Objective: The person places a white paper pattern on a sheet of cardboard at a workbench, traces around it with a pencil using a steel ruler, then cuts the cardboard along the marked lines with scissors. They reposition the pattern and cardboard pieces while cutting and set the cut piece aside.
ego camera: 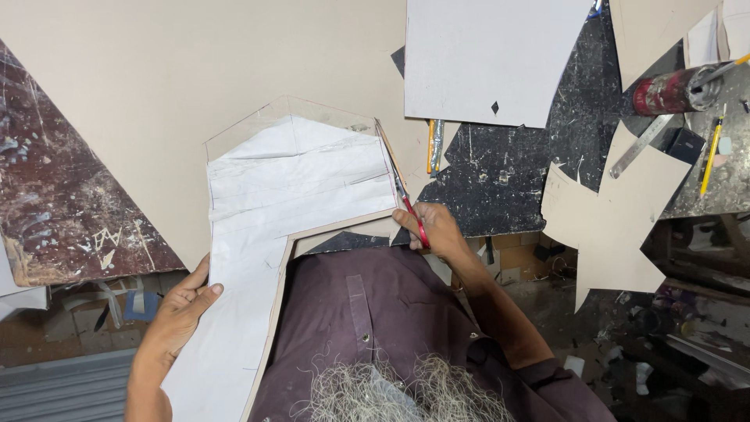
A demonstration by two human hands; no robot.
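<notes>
Landmark: white paper pattern [281, 203] lying on the tan card sheet [156, 86], on the bench [500, 180].
Right hand [433, 229]: clamped on red-handled scissors [402, 195] at the pattern's right edge, blades along that edge, pointing away from the person.
Left hand [181, 309]: gripping the pattern's lower left edge.
Nearer the cut line: the right hand.
Hands: well apart, the pattern between them.

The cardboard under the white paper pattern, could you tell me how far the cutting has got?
Done: the inner notch near the body is cut, and the cardboard there follows the white paper pattern. In hand: the right hand works red-handled scissors along the right edge while the left hand steadies the piece. Left: the peaked top still joins the big beige sheet; the left side looks uncut too.
</notes>
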